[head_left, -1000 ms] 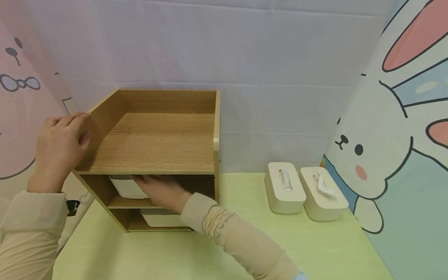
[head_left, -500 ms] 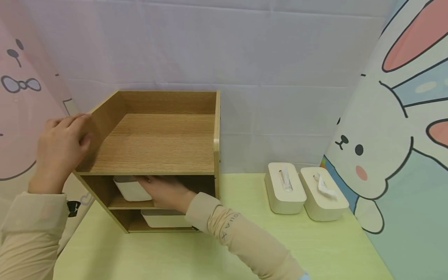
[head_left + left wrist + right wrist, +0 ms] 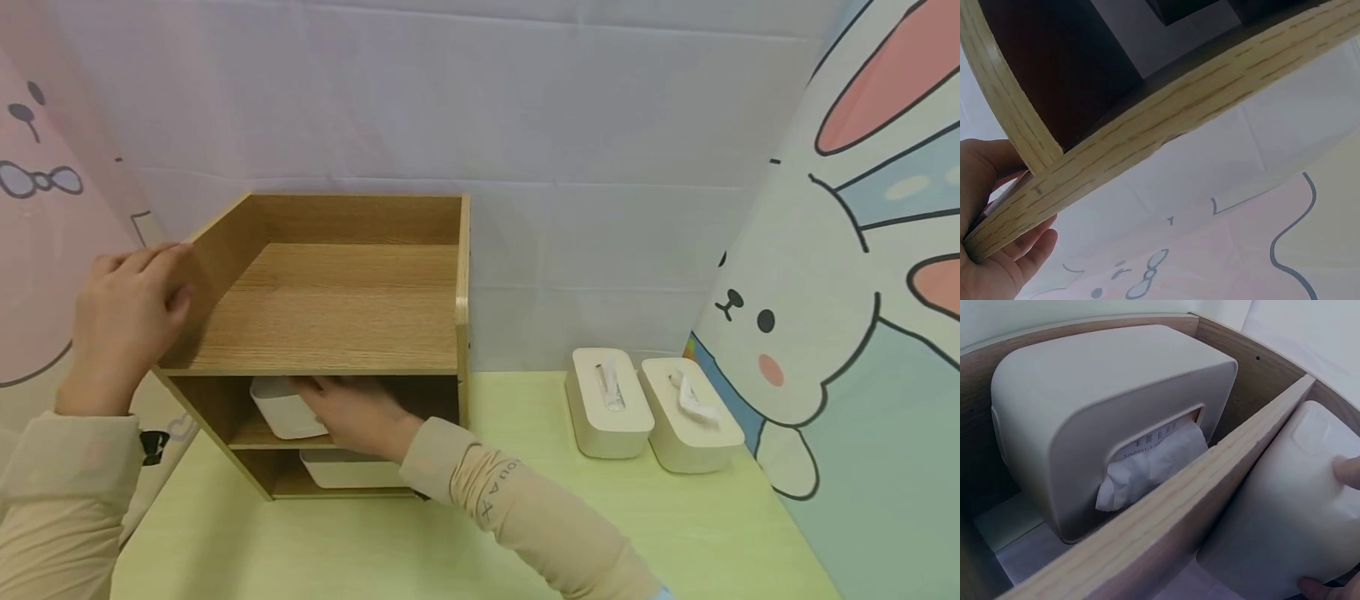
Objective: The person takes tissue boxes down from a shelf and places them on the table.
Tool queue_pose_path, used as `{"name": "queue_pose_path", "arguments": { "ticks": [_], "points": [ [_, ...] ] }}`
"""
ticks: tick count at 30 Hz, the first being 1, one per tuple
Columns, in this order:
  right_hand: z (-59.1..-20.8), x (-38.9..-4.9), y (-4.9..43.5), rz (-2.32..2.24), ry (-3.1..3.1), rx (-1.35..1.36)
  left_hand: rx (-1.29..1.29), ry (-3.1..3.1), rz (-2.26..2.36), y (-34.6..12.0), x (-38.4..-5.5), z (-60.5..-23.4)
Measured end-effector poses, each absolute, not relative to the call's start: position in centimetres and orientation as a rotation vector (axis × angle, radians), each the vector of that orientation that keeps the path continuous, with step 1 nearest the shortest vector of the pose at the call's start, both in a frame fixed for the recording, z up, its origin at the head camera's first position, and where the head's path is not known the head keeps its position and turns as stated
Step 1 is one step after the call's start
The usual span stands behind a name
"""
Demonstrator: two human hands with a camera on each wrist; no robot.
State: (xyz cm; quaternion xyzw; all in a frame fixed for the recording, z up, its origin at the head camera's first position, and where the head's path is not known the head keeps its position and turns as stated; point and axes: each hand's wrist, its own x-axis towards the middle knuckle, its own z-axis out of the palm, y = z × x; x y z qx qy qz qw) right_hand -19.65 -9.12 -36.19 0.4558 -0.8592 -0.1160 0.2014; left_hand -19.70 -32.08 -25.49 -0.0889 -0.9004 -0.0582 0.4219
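My left hand [image 3: 126,325] grips the top edge of the left side panel of a wooden shelf unit [image 3: 352,308]; in the left wrist view its thumb and fingers [image 3: 1038,250] lie on either side of the board. Inside the middle compartment, my right hand [image 3: 360,417] holds a white rounded box [image 3: 288,414]. The right wrist view shows fingertips [image 3: 1349,472] on two opposite sides of that box [image 3: 1272,506]. Below the divider board, a white tissue box [image 3: 352,472] sits in the bottom compartment, a tissue [image 3: 1154,462] poking from its slot.
Two white tissue boxes [image 3: 609,417] [image 3: 690,425] stand side by side on the pale green table [image 3: 525,500], right of the shelf unit. Behind hangs a plain pale cloth [image 3: 600,125]. A rabbit-printed cloth [image 3: 810,333] borders the right side.
The white box in the middle compartment has shifted right and towards the shelf front, with my right hand on it. My left hand stays on the side panel.
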Motion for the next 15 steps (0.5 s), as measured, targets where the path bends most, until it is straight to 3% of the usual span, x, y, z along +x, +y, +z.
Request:
{"name": "queue_pose_path", "arguments": {
  "ticks": [15],
  "points": [
    [-36.36, -19.28, -9.83, -0.391, -2.391, 1.231, -0.219, -2.254, -0.139, -32.18, -19.74, -25.53]
  ]
}}
